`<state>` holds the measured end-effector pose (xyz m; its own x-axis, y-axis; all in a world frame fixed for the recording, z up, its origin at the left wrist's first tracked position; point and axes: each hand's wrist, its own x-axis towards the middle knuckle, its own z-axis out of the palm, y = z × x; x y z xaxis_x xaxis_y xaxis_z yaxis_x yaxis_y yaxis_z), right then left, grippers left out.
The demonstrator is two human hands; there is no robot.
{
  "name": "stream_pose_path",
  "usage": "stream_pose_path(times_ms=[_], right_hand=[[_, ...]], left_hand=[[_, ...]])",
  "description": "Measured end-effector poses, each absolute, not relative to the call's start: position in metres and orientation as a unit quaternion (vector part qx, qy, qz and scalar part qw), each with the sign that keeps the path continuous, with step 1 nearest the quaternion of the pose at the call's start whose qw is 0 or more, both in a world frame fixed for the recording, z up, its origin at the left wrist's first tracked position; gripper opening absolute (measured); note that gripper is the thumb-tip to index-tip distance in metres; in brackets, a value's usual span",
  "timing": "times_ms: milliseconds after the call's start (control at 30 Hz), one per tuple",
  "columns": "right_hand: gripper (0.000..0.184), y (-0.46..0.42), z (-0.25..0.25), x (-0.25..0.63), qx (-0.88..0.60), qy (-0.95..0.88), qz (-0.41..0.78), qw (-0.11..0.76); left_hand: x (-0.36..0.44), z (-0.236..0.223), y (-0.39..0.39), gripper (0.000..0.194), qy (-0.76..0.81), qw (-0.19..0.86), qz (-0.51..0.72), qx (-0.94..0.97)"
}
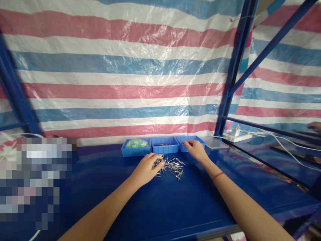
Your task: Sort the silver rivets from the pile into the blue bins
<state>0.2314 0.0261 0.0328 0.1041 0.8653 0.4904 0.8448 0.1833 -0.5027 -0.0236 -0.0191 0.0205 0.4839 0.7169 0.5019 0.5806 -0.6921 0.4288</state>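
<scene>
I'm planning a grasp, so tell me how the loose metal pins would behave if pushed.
The metal pins look straight and shiny, so probably stiff and slippery. Being slim, they could roll on the flat blue table. Piled crisscross, they may drag one another along.

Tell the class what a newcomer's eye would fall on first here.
Probably the shiny red, white and blue striped sheet filling the background. Next, the pile of metal pieces on the table, the left hand at its left. Behind it stand three blue bins in a row, the right hand over the rightmost.
</scene>
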Motion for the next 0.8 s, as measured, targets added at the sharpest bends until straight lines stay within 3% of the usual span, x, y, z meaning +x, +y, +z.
stream_pose_path(times_ms=[133, 267, 367, 467, 667, 800], right_hand=[[0.032, 0.012, 0.032, 0.213, -0.540, -0.798, 0.092, 0.250], [0.044, 0.004, 0.028, 0.206, -0.549, -0.811, 0.090, 0.183], [0.033, 0.002, 0.027, 0.199, -0.533, -0.821, 0.082, 0.189], [0.020, 0.002, 0.025, 0.192, -0.499, -0.838, 0.092, 0.198], [0.015, 0.000, 0.023, 0.183, -0.474, -0.852, 0.049, 0.217], [0.013, -0.002, 0.029, 0.184, -0.474, -0.847, 0.038, 0.239]], left_hand=[[-0.025, 0.013, -0.016, 0.031, 0.394, 0.095, 0.307, 0.861], [-0.028, 0.005, -0.014, 0.044, 0.439, 0.088, 0.265, 0.854], [-0.028, 0.003, -0.015, 0.056, 0.466, 0.097, 0.232, 0.848], [-0.028, 0.003, -0.015, 0.057, 0.464, 0.104, 0.206, 0.855], [-0.026, 0.002, -0.013, 0.058, 0.451, 0.107, 0.181, 0.867], [-0.023, 0.003, -0.012, 0.054, 0.445, 0.081, 0.232, 0.861]])
